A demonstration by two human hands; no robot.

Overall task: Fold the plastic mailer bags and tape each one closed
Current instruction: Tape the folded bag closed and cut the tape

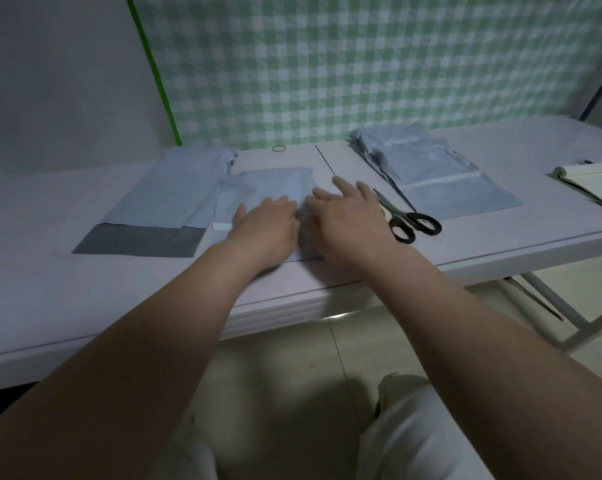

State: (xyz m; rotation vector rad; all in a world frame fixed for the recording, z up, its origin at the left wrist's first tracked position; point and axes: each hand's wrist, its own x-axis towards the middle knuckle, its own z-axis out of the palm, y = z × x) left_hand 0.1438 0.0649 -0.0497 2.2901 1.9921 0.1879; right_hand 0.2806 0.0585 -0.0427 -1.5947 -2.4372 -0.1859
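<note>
— Pressing a bag (pixel 268 185) flat at the middle of the table (pixel 84 289)?

— Yes: pushing down with the left hand (pixel 264 226), fingers laid forward on the plastic, curling round nothing.

— And with the right hand (pixel 348 216)?

— Resting on the bag's right edge, fingers spread and straight, likewise gripping nothing.

— Lying beside what?

— Meeting a flat stack (pixel 167 199) on the left, dark flap toward the near edge. Sitting just left of scissors (pixel 412 221), blades together, handles near. Lying apart from a folded pile (pixel 427 161) further right, a rubber band (pixel 279 148) behind, a notebook (pixel 587 176) at far right. Backed by a checked cloth (pixel 361 64).
</note>
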